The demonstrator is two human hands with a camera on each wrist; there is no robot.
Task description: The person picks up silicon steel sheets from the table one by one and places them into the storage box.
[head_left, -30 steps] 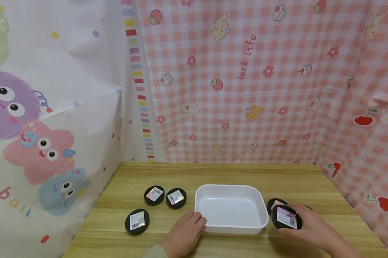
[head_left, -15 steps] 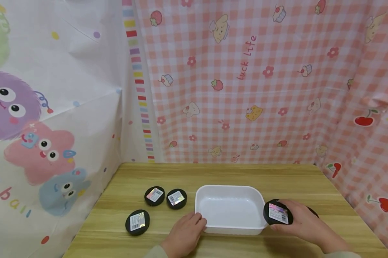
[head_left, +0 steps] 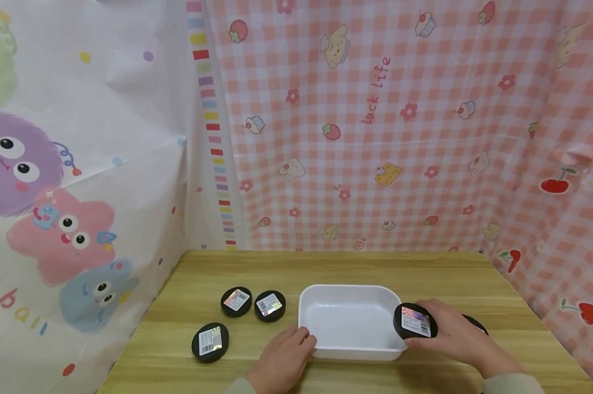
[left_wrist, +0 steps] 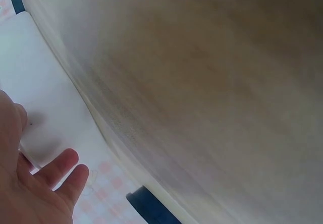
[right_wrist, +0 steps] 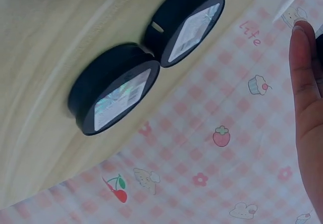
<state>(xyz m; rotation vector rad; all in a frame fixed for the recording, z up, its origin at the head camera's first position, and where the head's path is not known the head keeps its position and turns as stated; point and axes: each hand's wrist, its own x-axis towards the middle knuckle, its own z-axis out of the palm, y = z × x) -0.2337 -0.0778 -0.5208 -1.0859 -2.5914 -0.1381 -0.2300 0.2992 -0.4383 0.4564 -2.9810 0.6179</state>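
Observation:
My right hand holds a flat round black container with a barcode label, tilted, at the right rim of a white rectangular plastic tub. In the right wrist view its thumb shows along the right edge, with a sliver of black beside it. My left hand grips the tub's front left corner. The left wrist view shows that thumb and fingers about the tub's white wall. Nothing lies inside the tub.
Left of the tub, three similar black containers lie label up on the wooden table. Two more sit side by side in the right wrist view; my right hand mostly hides them from the head. A checked cloth hangs behind.
My right hand has carried the black container leftward, from beside the tub up to its right rim. The left hand keeps its place at the tub's corner.

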